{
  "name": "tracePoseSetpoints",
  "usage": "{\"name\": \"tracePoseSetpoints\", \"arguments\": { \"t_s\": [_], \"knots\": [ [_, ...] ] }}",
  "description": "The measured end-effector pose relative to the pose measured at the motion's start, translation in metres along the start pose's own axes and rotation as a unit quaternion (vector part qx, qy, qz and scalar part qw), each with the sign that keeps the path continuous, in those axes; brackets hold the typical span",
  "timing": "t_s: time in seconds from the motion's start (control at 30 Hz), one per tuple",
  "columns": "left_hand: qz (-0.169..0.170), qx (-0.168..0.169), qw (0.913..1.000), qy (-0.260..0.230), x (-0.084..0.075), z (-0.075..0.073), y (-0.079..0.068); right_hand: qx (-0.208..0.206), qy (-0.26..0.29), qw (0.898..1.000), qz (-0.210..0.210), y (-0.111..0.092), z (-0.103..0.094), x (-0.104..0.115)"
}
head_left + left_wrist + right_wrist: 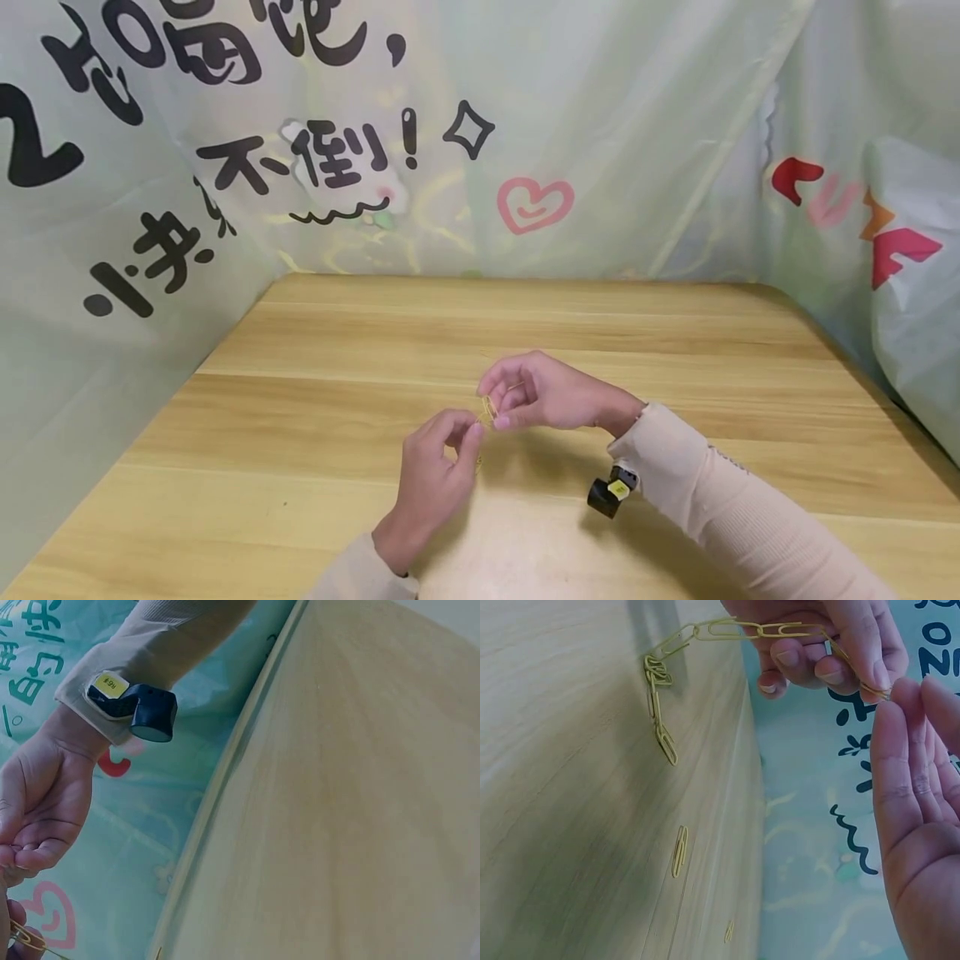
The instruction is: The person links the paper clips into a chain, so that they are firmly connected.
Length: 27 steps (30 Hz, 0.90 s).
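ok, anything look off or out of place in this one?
Nothing stands out. Both hands, left hand and right hand, pinch a yellow paper clip chain whose tail trails onto the wooden table. Two loose paper clips lie flat nearby, undamaged.

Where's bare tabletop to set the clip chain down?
Free: the far table strip between the hands and the printed sheet, and the left side. Crowded: centre front, where left hand and right hand pinch the paperclip chain; loose clips lie nearby.

We see a pale wooden surface [375, 333] filling the lower frame, with printed plastic sheeting [600, 125] hung behind and beside it.
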State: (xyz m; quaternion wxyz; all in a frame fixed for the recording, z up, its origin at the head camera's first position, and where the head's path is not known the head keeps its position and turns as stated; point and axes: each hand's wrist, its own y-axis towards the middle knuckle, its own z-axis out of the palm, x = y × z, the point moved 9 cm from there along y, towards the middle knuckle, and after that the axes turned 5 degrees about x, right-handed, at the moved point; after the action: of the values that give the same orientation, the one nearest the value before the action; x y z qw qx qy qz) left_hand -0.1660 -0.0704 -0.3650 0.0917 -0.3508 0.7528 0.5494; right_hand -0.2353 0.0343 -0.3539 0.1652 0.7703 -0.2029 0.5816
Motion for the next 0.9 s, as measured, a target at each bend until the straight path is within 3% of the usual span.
{"name": "tracePoseSetpoints", "arguments": {
  "t_s": [0.3, 0.43, 0.6, 0.9],
  "knots": [
    [0.001, -0.012, 0.9998, 0.014, 0.001, -0.002, 0.000, 0.027, -0.008, 1.000, -0.012, -0.001, 0.006, 0.002],
    [0.008, -0.012, 0.9998, 0.014, 0.000, -0.002, 0.000, 0.025, -0.042, 0.999, -0.023, -0.002, 0.004, 0.007],
    [0.006, -0.006, 0.9999, 0.012, 0.000, 0.000, 0.000, -0.030, -0.099, 0.994, -0.022, -0.003, -0.005, 0.012],
    [-0.011, 0.005, 0.9999, 0.005, 0.002, 0.002, 0.000, -0.150, -0.133, 0.978, -0.064, -0.005, -0.015, 0.028]
  ]
}}
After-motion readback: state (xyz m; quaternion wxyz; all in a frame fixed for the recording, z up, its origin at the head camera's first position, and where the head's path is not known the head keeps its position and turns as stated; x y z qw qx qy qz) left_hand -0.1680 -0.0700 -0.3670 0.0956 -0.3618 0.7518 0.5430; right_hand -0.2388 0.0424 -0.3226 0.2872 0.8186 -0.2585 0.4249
